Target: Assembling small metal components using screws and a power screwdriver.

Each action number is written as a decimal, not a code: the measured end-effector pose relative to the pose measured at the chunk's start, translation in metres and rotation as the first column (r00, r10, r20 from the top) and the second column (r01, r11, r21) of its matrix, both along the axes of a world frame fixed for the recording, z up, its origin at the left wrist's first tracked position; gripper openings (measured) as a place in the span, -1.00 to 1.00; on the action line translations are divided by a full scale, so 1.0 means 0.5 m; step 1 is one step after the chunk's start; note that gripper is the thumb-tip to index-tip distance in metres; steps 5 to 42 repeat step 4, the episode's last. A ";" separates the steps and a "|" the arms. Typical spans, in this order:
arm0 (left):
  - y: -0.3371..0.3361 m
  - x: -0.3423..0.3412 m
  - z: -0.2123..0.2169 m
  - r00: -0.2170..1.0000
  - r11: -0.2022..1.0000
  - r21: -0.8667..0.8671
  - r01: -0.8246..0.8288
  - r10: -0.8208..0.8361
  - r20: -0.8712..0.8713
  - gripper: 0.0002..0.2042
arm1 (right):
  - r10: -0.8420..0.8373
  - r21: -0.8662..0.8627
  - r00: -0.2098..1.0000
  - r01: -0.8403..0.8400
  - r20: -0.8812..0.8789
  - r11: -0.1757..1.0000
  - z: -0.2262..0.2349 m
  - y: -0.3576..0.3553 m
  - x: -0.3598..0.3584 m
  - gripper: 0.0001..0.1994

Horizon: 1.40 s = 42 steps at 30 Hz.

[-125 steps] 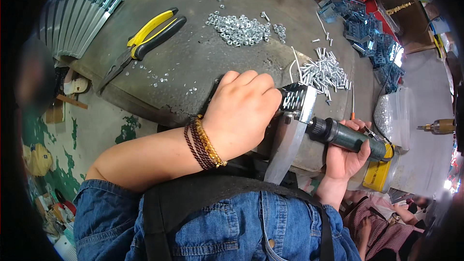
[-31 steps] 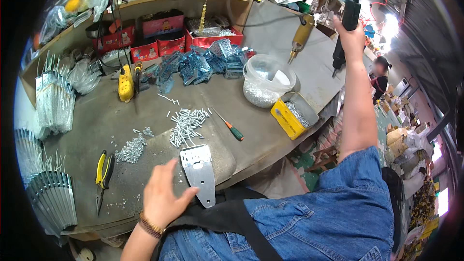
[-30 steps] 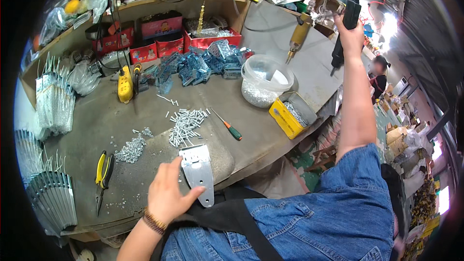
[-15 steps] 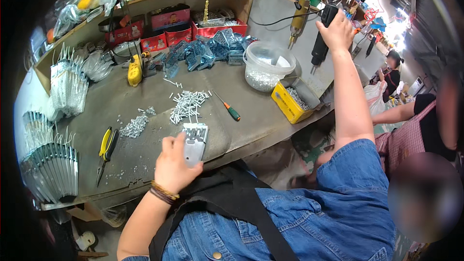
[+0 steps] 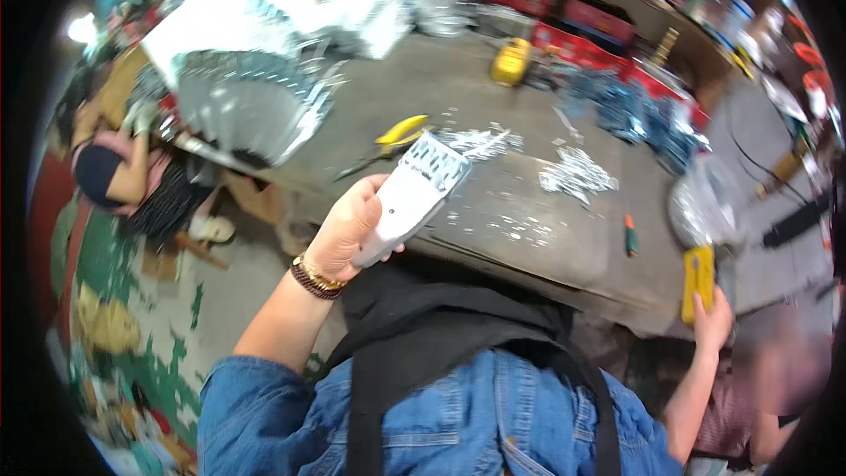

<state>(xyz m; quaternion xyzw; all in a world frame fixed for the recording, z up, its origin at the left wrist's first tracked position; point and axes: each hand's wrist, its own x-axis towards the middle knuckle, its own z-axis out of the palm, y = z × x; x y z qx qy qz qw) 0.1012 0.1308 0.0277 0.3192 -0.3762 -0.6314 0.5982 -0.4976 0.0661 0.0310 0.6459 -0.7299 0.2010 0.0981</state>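
My left hand (image 5: pixel 348 225) is raised over the bench's near edge, closed around a flat silver metal part (image 5: pixel 407 198). A row of slots or prongs runs across the part's bluish upper end. Off to the right, my right hand (image 5: pixel 712 324) is against the yellow box (image 5: pixel 698 278) at the bench edge. Its fingers are blurred, so I cannot tell whether they grip the box. Loose silver pins (image 5: pixel 577 174) lie in a pile mid-bench, with a green-handled screwdriver (image 5: pixel 631 236) to their right. Yellow-and-black pliers (image 5: pixel 392 143) lie beyond the held part, partly hidden.
Fanned metal strips (image 5: pixel 242 110) occupy the bench's left end. A translucent bucket (image 5: pixel 702 203) stands behind the yellow box. Blue metal pieces (image 5: pixel 630 110) and red boxes (image 5: pixel 573 42) line the back. A black power screwdriver (image 5: pixel 796 222) hangs at right. Another person (image 5: pixel 123 163) sits at far left.
My view has swung left. My right hand has let go of the power screwdriver and moved down to the yellow box. The left hand has lifted the metal part off the bench.
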 end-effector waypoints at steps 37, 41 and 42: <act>0.039 0.064 0.062 0.758 0.850 -0.311 -0.424 0.521 0.391 -0.24 | 0.026 0.099 0.992 -0.039 0.125 0.994 -0.035 -0.043 -0.031 -0.74; 0.039 0.064 0.062 0.758 0.850 -0.311 -0.424 0.521 0.391 -0.24 | 0.026 0.099 0.992 -0.039 0.125 0.994 -0.035 -0.043 -0.031 -0.74; 0.039 0.064 0.062 0.758 0.850 -0.311 -0.424 0.521 0.391 -0.24 | 0.026 0.099 0.992 -0.039 0.125 0.994 -0.035 -0.043 -0.031 -0.74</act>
